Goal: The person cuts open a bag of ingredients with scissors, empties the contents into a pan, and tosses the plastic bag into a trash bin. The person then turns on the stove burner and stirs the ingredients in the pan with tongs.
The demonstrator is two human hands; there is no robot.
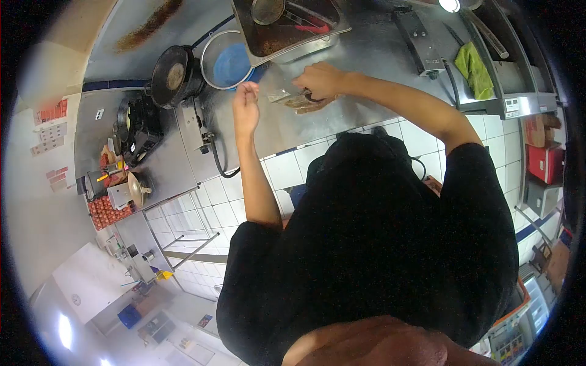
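My right hand (321,80) is closed over a clear plastic packet (303,105) with brownish contents, at the steel counter's (281,131) front part. A small dark curved piece shows under its fingers; what it belongs to I cannot make out. To the left, my left hand (246,102) is raised above the counter, palm partly turned up and fingers loosely bent, with nothing visible in it. Just beyond that hand stands a metal-rimmed strainer or bowl (210,46) with a blue inside.
Behind the hands is a deep metal tray (259,58) containing a round strainer (267,9) and a red-handled utensil. Black pans (174,76) sit at left. On the right are a burner unit (418,39) and a green cloth (475,70). Egg trays (108,210) lie farther left.
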